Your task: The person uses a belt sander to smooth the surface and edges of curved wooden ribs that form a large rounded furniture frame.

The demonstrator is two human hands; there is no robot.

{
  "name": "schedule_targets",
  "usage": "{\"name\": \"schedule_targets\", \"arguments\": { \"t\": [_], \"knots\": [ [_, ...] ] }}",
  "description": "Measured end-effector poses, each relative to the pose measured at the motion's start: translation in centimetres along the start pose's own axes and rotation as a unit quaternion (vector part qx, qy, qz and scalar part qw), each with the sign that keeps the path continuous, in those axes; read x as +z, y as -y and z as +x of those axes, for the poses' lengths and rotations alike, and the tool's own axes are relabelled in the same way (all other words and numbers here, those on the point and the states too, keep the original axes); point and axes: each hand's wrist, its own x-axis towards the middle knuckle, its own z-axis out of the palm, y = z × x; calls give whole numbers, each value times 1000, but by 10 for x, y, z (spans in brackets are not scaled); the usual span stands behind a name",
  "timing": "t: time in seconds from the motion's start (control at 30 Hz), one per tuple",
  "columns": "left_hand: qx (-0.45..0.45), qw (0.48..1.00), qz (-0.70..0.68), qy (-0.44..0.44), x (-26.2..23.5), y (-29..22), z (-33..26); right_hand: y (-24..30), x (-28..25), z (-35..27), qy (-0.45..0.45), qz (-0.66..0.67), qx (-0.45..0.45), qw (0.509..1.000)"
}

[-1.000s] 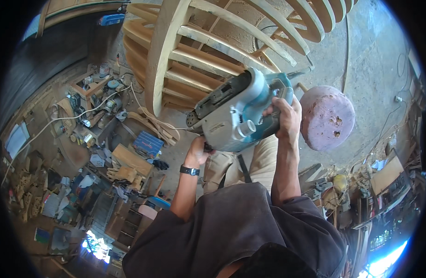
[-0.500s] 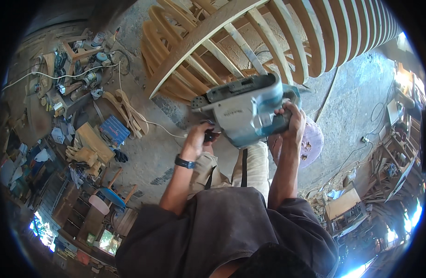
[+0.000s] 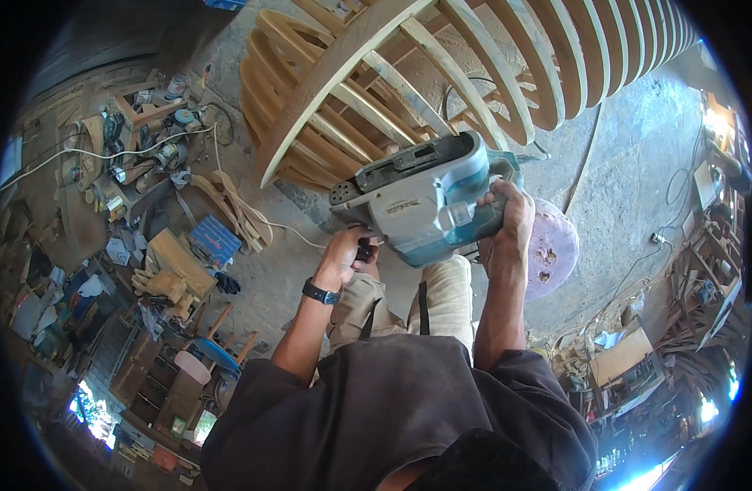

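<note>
A grey-and-teal belt sander point(image 3: 425, 204) sits near the dial's centre, above the trousered knees point(image 3: 444, 290). The right hand point(image 3: 511, 217), at three o'clock on it, is wrapped firmly round its rear grip point(image 3: 488, 222). The left hand point(image 3: 343, 254), at eight o'clock, seems closed on a dark knob point(image 3: 364, 249), partly hidden by the fingers. From the sander, a ribbed wooden frame point(image 3: 341, 64) spreads from eleven to two o'clock, a pink round stool point(image 3: 552, 245) stands at four and a blue box point(image 3: 215, 240) lies toward nine.
</note>
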Motion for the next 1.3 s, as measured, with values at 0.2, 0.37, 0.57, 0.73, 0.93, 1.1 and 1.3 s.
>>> {"name": "schedule_targets", "arguments": {
  "t": [0.2, 0.37, 0.57, 0.73, 0.93, 1.1, 1.3],
  "knots": [
    [-9, 1000, -4, 12, 11, 47, 41, -10, -40, 14, 22, 0, -5, 1000],
    [40, 998, 34, -46, 16, 61, 44, -28, -55, 20, 36, 29, -13, 999],
    [84, 995, 43, -14, -34, -1, 4, -22, 11, -13, 42, 61, -33, 997],
    [44, 998, 22, -45, -59, -77, -27, -7, 79, -38, 93, 112, -61, 987],
    [18, 998, 28, -44, -43, -62, -25, -6, 54, -28, 29, 96, -28, 995],
    [-9, 999, 49, 18, -5, -18, -6, -6, -4, -4, -3, 56, -29, 998],
    [-24, 1000, 18, 1, 14, 39, 32, -20, -55, 24, 18, 60, 4, 998]
  ]
}}
